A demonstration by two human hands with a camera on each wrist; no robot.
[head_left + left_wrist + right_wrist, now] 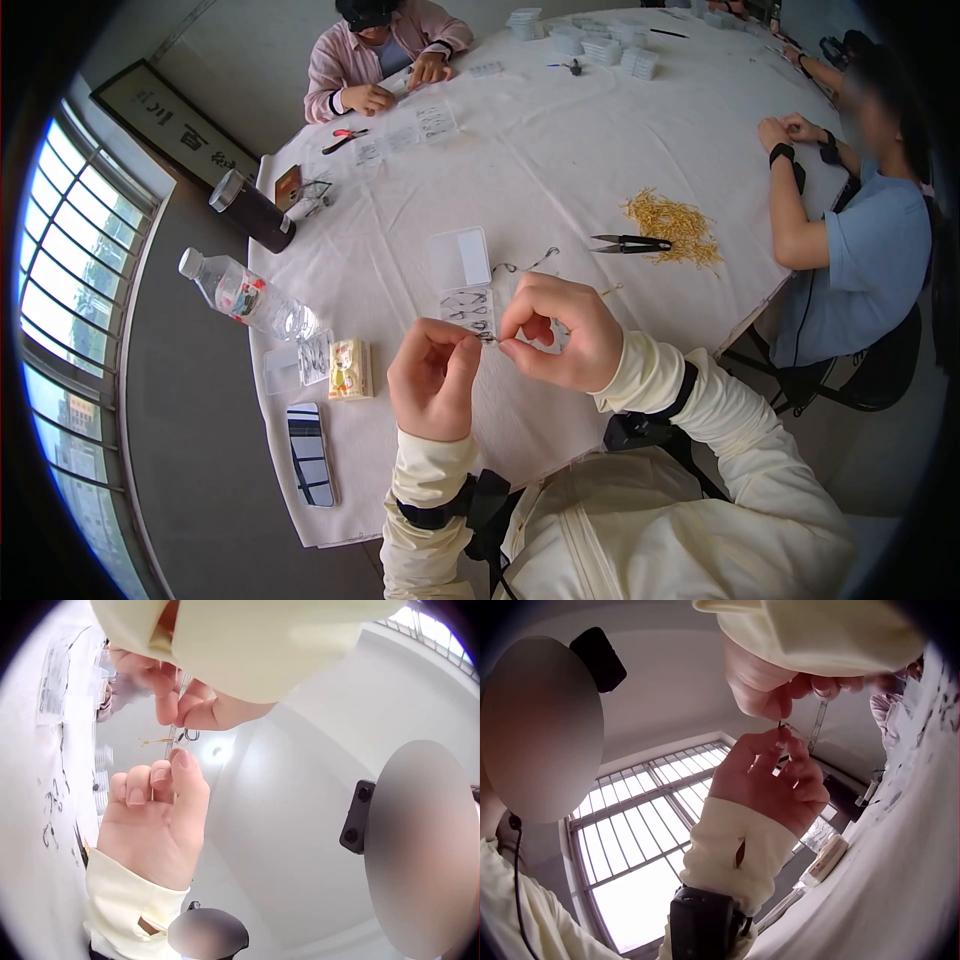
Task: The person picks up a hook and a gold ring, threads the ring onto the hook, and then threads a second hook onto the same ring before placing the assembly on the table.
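Note:
In the head view, my left hand (437,380) and right hand (565,335) meet fingertip to fingertip, both pinching a tiny dark piece (487,338). The left wrist view shows a dark curved hook (193,735) and a thin gold strand (156,740) at the fingertips; which hand bears each, I cannot tell. A clear box (467,298) with dark hook-like pieces lies just behind my hands, partly hidden, its clear lid section (460,257) beyond. Dark strung pieces (548,255) lie to the right.
Black snips (630,243) rest against a gold pile (672,225) at right. At left are a plastic bottle (250,298), dark flask (253,212), tissue pack (350,369), phone (311,455) and another clear box (314,358). Other people sit around the table (560,170).

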